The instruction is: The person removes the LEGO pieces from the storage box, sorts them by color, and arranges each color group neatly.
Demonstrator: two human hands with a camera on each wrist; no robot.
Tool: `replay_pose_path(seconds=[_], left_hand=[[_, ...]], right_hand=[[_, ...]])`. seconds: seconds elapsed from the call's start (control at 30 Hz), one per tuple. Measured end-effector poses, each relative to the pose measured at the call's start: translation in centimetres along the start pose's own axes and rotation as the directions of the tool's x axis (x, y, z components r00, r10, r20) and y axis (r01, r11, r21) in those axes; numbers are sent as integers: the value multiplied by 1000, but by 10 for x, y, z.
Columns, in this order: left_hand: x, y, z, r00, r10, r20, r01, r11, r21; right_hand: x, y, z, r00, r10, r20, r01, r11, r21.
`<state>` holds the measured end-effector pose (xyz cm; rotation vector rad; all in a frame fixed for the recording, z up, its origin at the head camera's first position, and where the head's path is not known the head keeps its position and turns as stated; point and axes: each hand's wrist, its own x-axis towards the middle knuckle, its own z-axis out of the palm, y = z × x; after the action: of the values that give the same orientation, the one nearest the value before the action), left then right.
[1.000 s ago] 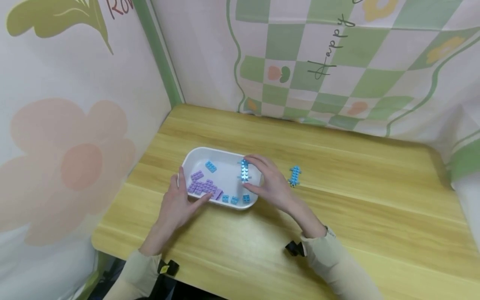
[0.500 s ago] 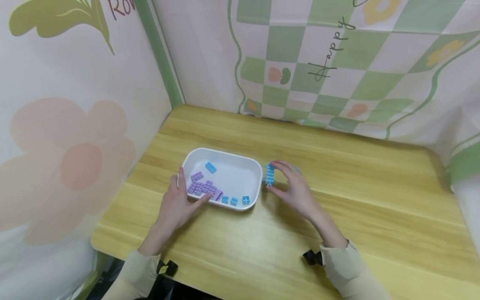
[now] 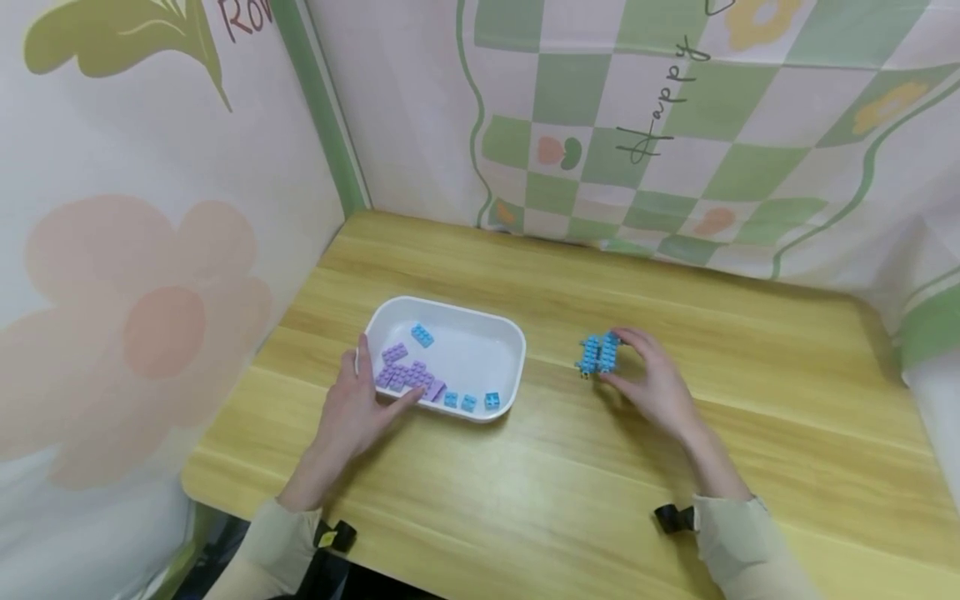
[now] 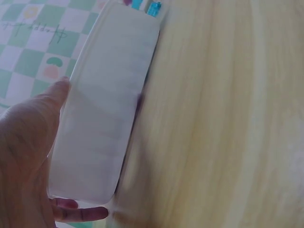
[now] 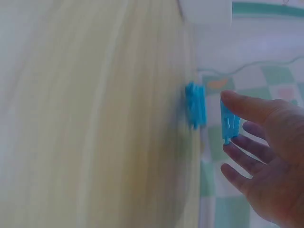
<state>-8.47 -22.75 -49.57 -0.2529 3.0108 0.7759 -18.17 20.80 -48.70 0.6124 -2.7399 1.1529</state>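
My right hand pinches a long blue piece built of toy building bricks between thumb and fingers, raised off the table in the right wrist view. A similar blue brick piece lies on the table just left of it; the two stand side by side, nearly parallel. With its thumb over the near rim and fingers at the left end, my left hand grips a white tray. Inside are several purple bricks, a blue brick and 3 small blue bricks along the near wall.
The wooden table meets a checked green and white curtain at the back and a flower-printed cloth wall on the left. Small black devices sit at both cuffs.
My right hand has carried the blue brick piece from above the tray's right end, rightward to beside the other blue piece. My left hand and the tray have stayed put.
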Motion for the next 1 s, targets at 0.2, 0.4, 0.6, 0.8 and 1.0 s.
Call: replay_pose_path(seconds=[0.2,0.4,0.6,0.8,1.0], left_hand=[[1,1,-2,1000,10,-11,-10,1000,2],[1,2,-2,1000,6,-10,-6,1000,-8],[1,3,-3,1000,4,-9,-4,1000,-19],[-1,3,-3,1000,-1,-2,1,1000,-18],[-5,2,-2,1000,-9,-2,9,1000,-21]], right_hand=[[-3,17,-11,998,50,30,-49,998,-34],[-2,24,-13,995,80,63,-78,996,-35],[1,29,-9,993,77,94,-71,996,-59],[0,31,-8,991,66,112,-57,995,-85],[0,18,-11,990,59,131,-47,995,-86]])
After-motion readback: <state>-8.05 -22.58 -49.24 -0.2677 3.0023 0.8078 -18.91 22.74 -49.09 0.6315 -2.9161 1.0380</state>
